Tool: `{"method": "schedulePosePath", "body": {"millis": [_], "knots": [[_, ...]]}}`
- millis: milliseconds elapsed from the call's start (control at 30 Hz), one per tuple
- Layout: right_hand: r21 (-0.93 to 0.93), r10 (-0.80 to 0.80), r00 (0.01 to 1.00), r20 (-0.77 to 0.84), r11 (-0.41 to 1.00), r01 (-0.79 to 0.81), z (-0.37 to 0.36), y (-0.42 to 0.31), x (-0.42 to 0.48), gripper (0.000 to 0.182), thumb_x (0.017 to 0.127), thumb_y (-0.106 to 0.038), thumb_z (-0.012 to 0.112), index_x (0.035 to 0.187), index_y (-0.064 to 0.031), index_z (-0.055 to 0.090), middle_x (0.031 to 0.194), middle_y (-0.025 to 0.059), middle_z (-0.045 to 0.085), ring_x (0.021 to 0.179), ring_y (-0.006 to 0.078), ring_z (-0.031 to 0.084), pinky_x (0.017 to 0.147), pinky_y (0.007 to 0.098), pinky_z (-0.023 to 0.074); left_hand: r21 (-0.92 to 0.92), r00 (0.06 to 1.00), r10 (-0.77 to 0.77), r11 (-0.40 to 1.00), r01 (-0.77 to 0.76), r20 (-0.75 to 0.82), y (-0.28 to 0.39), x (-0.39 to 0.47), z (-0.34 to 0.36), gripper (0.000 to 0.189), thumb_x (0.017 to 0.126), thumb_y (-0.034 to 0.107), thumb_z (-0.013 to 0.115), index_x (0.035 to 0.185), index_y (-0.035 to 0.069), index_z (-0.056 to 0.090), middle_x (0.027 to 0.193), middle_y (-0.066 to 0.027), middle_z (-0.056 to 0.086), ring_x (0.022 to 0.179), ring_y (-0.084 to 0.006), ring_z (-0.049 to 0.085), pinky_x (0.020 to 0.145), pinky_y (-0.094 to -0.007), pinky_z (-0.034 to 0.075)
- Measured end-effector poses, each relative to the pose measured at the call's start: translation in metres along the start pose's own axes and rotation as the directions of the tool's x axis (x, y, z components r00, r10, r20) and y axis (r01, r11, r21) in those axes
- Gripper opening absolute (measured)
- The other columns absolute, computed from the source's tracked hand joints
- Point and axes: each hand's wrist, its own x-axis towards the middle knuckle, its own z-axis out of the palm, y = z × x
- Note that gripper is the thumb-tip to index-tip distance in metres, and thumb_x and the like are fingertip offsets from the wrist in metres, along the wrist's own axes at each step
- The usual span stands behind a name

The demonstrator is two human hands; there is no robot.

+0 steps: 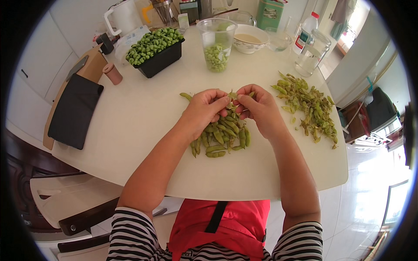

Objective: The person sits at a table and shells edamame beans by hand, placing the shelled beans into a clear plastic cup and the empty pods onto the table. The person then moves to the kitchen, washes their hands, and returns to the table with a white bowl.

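Note:
Between the fingertips of my left hand [205,109] and my right hand [258,106] is a green soybean pod [232,95], gripped from both sides. Its far details are too small to make out. Beneath and just in front of my hands lies a pile of unshelled soybean pods [225,130] on the pale table [137,114]. Beyond them stands a clear plastic cup [217,31], partly filled with shelled green beans [216,60]. Off to the right of my right hand spreads a heap of opened, empty-looking pods [313,109].
A black tray of green seedlings [160,62], a pinkish lidded canister [112,73] and a dark tablet-like case [75,111] occupy the left side. Along the back are a white kettle [125,16], a patterned bowl [249,45], a glass jar [312,53] and a water bottle [303,36].

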Motion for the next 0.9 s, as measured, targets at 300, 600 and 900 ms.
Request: {"method": "schedulePosePath", "body": {"millis": [300, 600, 900], "knots": [[-0.17, -0.153, 0.968, -0.198, 0.978, 0.12, -0.007, -0.005, 0.004, 0.015, 0.081, -0.01, 0.053, 0.09, 0.0019, 0.054, 0.073, 0.0067, 0.058, 0.06, 0.0103, 0.056, 0.051, 0.0218, 0.0451, 0.086, 0.992, 0.092, 0.993, -0.084, -0.086, 0.0, 0.0, 0.001, 0.015, 0.088, 0.016, 0.051, 0.095, 0.004, 0.056, 0.078, 0.0008, 0.051, 0.065, -0.005, 0.046, 0.052, -0.0185, 0.036], [-0.936, -0.688, 0.635, -0.352, 0.268, -0.228, -0.075, -0.018, 0.0, 0.029, 0.073, -0.008, 0.057, 0.102, -0.0036, 0.054, 0.112, 0.016, 0.048, 0.101, 0.028, 0.048, 0.086, 0.0368, 0.0391, 0.777, 0.904, 0.419, 0.54, -0.324, 0.086, -0.011, -0.01, 0.013, 0.011, 0.077, 0.011, 0.061, 0.087, 0.006, 0.059, 0.085, -0.0032, 0.048, 0.072, -0.0152, 0.05, 0.066, -0.0269, 0.042], [-0.918, -0.665, 0.734, -0.14, 0.364, 0.155, -0.041, 0.003, 0.008, 0.029, 0.073, -0.01, 0.059, 0.1, -0.0027, 0.054, 0.111, 0.0178, 0.049, 0.099, 0.0327, 0.049, 0.084, 0.0386, 0.0417, 0.886, 0.918, 0.378, 0.375, -0.273, 0.123, -0.006, -0.008, 0.022, 0.011, 0.074, 0.016, 0.065, 0.082, 0.009, 0.062, 0.082, -0.0027, 0.051, 0.071, -0.0183, 0.053, 0.063, -0.0297, 0.043]]}}
